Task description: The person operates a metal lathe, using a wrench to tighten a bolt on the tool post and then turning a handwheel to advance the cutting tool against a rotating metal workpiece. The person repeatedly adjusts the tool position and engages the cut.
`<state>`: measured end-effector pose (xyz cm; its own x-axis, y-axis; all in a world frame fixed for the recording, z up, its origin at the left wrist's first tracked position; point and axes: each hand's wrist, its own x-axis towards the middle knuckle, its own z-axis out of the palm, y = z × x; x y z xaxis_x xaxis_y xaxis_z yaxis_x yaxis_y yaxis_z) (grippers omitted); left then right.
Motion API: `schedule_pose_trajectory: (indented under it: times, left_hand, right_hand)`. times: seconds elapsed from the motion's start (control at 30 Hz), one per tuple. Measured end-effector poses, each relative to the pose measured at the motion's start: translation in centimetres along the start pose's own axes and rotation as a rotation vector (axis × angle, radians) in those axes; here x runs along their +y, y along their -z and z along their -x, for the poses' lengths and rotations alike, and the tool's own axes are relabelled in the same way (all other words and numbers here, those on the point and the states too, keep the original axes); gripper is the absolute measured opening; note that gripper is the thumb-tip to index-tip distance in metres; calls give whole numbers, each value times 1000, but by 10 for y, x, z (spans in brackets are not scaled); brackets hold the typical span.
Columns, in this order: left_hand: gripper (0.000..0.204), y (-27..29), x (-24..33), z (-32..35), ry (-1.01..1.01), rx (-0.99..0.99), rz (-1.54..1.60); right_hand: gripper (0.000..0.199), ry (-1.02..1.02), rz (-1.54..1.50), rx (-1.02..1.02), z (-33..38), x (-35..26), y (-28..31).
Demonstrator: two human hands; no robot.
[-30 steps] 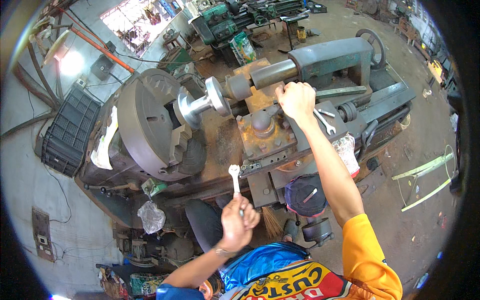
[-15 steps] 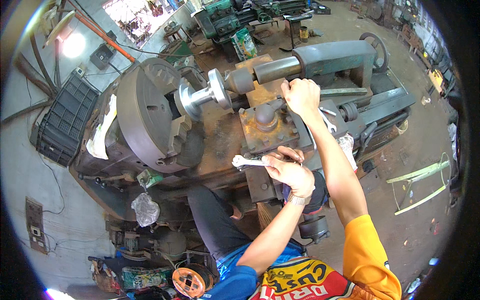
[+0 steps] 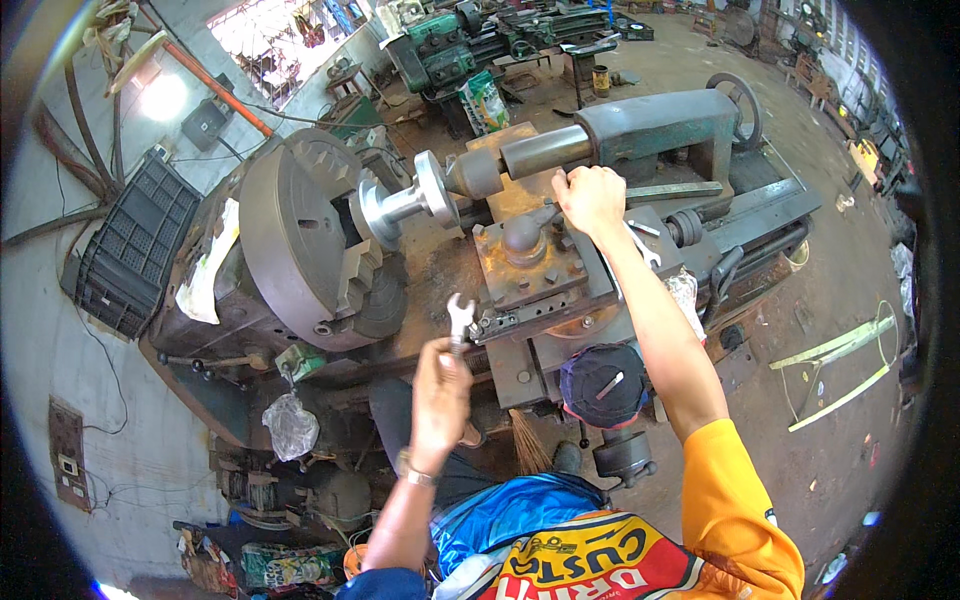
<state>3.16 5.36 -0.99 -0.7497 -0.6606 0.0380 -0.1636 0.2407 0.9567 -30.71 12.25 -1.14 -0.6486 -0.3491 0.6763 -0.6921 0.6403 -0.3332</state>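
My left hand (image 3: pixel 440 395) is closed round an open-ended spanner (image 3: pixel 461 318), its jaw pointing up beside the near left corner of the square tool post (image 3: pixel 500 272). My right hand (image 3: pixel 595 200) is closed on the end of the tool post's lever (image 3: pixel 546 214), which slopes up from a round knob (image 3: pixel 522 234). Under my fingers the lever's tip is hidden. A bar-like cutting tool holder (image 3: pixel 525 318) lies along the post's near side. Beyond, a shiny spool-shaped metal workpiece (image 3: pixel 405 204) sits between the lathe chuck (image 3: pixel 290 240) and the tailstock centre (image 3: pixel 474 174).
Another spanner (image 3: pixel 645 245) rests on the carriage right of the post. A dark cap (image 3: pixel 604 385) covers something at its near side. The grey-green tailstock (image 3: pixel 655 115) stands behind my right hand. A black plastic crate (image 3: pixel 130 240) leans at the left wall.
My left hand has moved left and down from the tool post's near side, and the spanner has turned from pointing left to pointing up. My right hand stays at the lever.
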Motion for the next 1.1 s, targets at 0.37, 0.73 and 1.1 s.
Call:
schedule_pose_trajectory:
  times: [0.37, 0.73, 1.1]
  left_hand:
    - [29, 99, 12, -117, -177, -591, -573]
    - [28, 96, 6, -167, -161, -800, -584]
    - [25, 88, 10, -173, -104, -884, -497]
  right_hand:
    - [43, 19, -21, -7, 0, 3, -2]
    - [45, 28, -26, 12, 0, 1, 0]
    - [43, 47, -49, 39, 0, 2, -2]
